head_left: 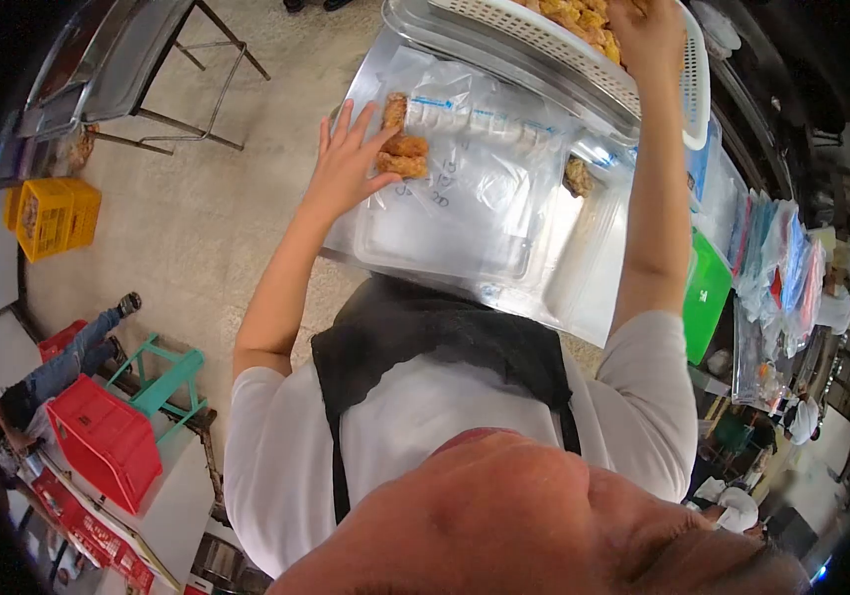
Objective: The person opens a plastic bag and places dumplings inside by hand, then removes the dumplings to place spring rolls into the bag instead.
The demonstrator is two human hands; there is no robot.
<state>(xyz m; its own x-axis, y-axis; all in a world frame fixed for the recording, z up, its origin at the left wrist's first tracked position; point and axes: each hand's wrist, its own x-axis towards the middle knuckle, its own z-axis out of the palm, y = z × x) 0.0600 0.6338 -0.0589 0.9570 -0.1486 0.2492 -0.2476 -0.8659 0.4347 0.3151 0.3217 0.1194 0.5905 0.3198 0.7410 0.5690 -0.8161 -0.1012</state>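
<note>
Left hand at the golden-brown fried pieces, right hand in the basket

I see the left hand [346, 159] spread wide at the near ends of the golden-brown fried pieces [405, 146], its fingers fanned apart with no firm hold; the thumb seems to touch the lowest piece. These pieces lie over a flat, clear plastic bag with blue print [485, 213], in it or on it I cannot tell, on the shiny silver metal desk [346, 233]. The right hand [651, 40] reaches into the white perforated plastic basket [534, 36] among more yellow-orange fried pieces [579, 22]; how closed its fingers are, or on what, I cannot tell.

I would keep the left fingers light and square the pieces by their ends, since the crust probably crumbles under pressure. With the right, I would lift straight up: the tall basket wall is the obstacle, and a wrist could catch it. The bag looks slick and wrinkled, so I judge that dragging would shift it.

A darker brown, rough lump [577, 177] sits right of the bag. A flat green panel [708, 297] stands beside the right arm; a red plastic crate [108, 441] is well apart, leftward.
</note>
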